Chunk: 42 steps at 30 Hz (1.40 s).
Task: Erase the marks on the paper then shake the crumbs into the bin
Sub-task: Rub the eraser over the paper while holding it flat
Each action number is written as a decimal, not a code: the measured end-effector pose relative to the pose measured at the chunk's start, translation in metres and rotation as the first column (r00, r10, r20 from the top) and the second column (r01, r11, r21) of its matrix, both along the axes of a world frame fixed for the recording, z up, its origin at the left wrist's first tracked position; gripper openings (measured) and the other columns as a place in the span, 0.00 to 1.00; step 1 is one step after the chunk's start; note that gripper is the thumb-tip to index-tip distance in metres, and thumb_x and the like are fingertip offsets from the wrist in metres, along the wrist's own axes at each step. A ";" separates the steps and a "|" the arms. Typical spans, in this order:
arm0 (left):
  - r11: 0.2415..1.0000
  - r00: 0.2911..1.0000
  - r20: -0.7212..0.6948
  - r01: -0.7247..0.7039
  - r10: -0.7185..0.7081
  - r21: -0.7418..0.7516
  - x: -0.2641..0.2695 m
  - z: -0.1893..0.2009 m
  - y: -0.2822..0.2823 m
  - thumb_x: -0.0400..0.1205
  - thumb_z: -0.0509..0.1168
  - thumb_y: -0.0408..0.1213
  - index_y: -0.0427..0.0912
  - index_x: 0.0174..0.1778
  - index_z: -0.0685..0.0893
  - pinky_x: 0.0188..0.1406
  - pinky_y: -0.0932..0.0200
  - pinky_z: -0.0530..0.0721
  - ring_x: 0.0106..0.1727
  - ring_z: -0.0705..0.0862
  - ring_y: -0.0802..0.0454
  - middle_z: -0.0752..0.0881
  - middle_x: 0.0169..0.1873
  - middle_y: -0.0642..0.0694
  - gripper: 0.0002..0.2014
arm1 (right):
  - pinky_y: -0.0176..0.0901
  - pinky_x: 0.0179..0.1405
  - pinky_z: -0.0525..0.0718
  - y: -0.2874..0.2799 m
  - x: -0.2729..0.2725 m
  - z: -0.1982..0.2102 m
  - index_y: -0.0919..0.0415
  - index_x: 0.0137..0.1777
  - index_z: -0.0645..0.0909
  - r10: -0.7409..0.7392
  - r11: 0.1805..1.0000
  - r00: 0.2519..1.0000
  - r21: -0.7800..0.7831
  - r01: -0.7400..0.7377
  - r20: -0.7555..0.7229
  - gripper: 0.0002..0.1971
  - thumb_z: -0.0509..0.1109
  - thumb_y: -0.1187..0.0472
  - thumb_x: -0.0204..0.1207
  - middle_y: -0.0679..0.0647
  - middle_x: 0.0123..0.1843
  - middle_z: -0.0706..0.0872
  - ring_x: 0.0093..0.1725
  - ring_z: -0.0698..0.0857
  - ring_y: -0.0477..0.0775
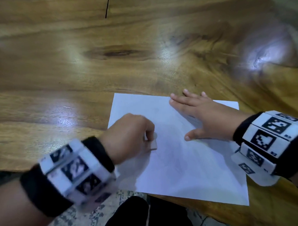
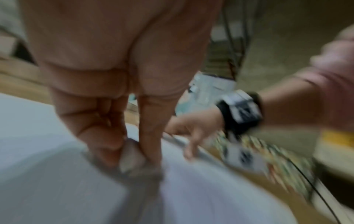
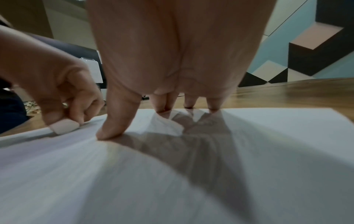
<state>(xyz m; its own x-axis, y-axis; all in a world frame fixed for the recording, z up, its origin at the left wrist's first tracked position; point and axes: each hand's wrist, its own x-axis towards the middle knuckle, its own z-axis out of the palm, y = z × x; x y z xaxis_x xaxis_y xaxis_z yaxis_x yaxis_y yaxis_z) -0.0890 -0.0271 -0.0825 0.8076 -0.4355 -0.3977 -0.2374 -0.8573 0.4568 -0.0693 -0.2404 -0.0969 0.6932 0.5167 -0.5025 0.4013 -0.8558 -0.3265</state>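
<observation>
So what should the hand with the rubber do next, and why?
Probably another short rub across the paper. The left hand pinches the eraser with its bottom edge on the sheet, and the right hand presses flat to hold it steady. Whether any marks are left is too faint to tell, and no bin is in view.

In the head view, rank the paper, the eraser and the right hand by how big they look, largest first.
1. paper, by far the largest.
2. right hand, spread flat on the paper.
3. eraser, a small block pinched by the left hand; part of it is hidden by the fingers.
</observation>
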 end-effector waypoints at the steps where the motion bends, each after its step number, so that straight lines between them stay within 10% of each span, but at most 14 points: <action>1: 0.999 0.999 -0.029 -0.036 0.035 -0.010 0.013 0.005 -0.003 0.68 0.73 0.38 0.45 0.35 0.86 0.22 0.77 0.67 0.25 0.72 0.61 0.74 0.20 0.58 0.03 | 0.48 0.77 0.34 0.002 -0.001 0.000 0.45 0.80 0.37 -0.004 1.000 1.000 -0.006 0.004 0.008 0.51 0.71 0.42 0.69 0.31 0.76 0.30 0.80 0.32 0.43; 10: 0.954 0.952 0.119 -0.267 0.283 -0.138 0.054 -0.003 -0.024 0.71 0.69 0.30 0.40 0.39 0.86 0.35 0.62 0.70 0.36 0.78 0.46 0.82 0.31 0.44 0.04 | 0.54 0.79 0.36 0.005 -0.003 0.000 0.44 0.80 0.36 -0.017 0.998 0.999 -0.054 0.019 0.036 0.52 0.69 0.37 0.68 0.37 0.82 0.35 0.82 0.34 0.47; 16: 0.983 0.992 0.025 -0.121 0.126 -0.134 0.046 -0.002 -0.014 0.71 0.72 0.30 0.40 0.35 0.86 0.24 0.75 0.71 0.26 0.81 0.50 0.87 0.26 0.40 0.02 | 0.53 0.79 0.34 0.006 -0.003 0.000 0.44 0.81 0.35 -0.021 0.998 0.999 -0.058 0.023 0.033 0.52 0.69 0.37 0.68 0.37 0.82 0.34 0.81 0.33 0.47; 23: 0.985 0.986 0.131 -0.084 0.104 -0.150 0.040 -0.010 -0.013 0.72 0.71 0.36 0.40 0.36 0.84 0.31 0.59 0.71 0.27 0.77 0.53 0.81 0.28 0.46 0.04 | 0.53 0.79 0.34 0.006 -0.003 0.000 0.44 0.81 0.36 -0.020 0.998 0.999 -0.057 0.022 0.040 0.52 0.69 0.38 0.68 0.37 0.82 0.35 0.81 0.33 0.47; 27: 0.992 0.997 0.001 0.083 -0.083 -0.091 0.030 -0.006 -0.002 0.70 0.74 0.35 0.43 0.31 0.84 0.29 0.74 0.70 0.27 0.77 0.59 0.81 0.24 0.53 0.05 | 0.52 0.78 0.34 0.005 -0.003 -0.001 0.44 0.81 0.36 -0.027 0.998 0.999 -0.047 0.029 0.042 0.52 0.70 0.38 0.67 0.37 0.82 0.35 0.81 0.33 0.46; 34: 0.992 0.982 0.180 -0.038 0.059 -0.121 0.053 -0.010 -0.032 0.72 0.69 0.31 0.42 0.34 0.82 0.26 0.61 0.62 0.30 0.73 0.49 0.80 0.28 0.45 0.04 | 0.53 0.79 0.35 0.006 -0.003 -0.003 0.45 0.81 0.37 -0.034 0.999 0.998 -0.037 0.036 0.052 0.53 0.71 0.38 0.66 0.37 0.82 0.38 0.82 0.34 0.47; 39: 0.960 0.973 0.036 0.233 -0.230 -0.158 0.003 -0.013 -0.004 0.70 0.72 0.36 0.48 0.27 0.76 0.26 0.71 0.66 0.23 0.69 0.61 0.71 0.22 0.55 0.11 | 0.52 0.78 0.33 0.005 -0.003 -0.003 0.46 0.81 0.36 -0.031 0.999 0.998 -0.039 0.033 0.050 0.53 0.71 0.38 0.66 0.37 0.82 0.35 0.81 0.33 0.47; 42: 0.978 0.986 0.046 0.166 -0.161 -0.124 0.021 -0.009 -0.012 0.69 0.72 0.34 0.49 0.26 0.79 0.28 0.80 0.69 0.24 0.76 0.57 0.76 0.21 0.56 0.10 | 0.53 0.78 0.34 0.005 -0.003 -0.003 0.45 0.81 0.36 -0.031 0.999 0.998 -0.036 0.033 0.050 0.53 0.71 0.38 0.66 0.37 0.82 0.35 0.81 0.33 0.47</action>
<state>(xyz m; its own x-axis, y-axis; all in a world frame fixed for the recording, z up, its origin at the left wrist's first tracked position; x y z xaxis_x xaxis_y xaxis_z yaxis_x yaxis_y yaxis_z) -0.0677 -0.0395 -0.0919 0.7338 -0.6081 -0.3029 -0.3878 -0.7411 0.5481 -0.0725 -0.2353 -0.1000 0.7334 0.4756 -0.4856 0.3880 -0.8795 -0.2754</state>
